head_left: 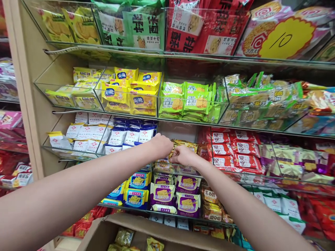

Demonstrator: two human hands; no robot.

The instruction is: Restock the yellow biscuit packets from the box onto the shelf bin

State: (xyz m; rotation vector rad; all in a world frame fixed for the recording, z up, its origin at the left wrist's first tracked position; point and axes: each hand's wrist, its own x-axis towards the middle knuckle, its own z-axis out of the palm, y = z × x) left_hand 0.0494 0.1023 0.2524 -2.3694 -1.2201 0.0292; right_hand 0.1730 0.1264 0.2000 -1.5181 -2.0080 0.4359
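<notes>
Both arms reach into a clear-walled compartment in the middle of the shelves. My left hand (162, 145) is closed, knuckles up, at its left side; what its fingers hold is hidden behind them. Close beside it, my right hand (184, 156) pinches a gold-wrapped snack packet at the gap between the two hands. More gold snack packets (188, 145) lie behind and below my hands. White-and-blue packets (117, 137) fill the compartment on the left, and red-and-white packets (220, 149) are stacked on the right.
An open cardboard box (157, 226) with several gold packets stands below. Purple packets (162, 194) sit on the shelf underneath. Yellow packets (115, 94) and green packets (196, 97) fill the shelf above. A yellow price tag (286, 37) marked 10 hangs at top right.
</notes>
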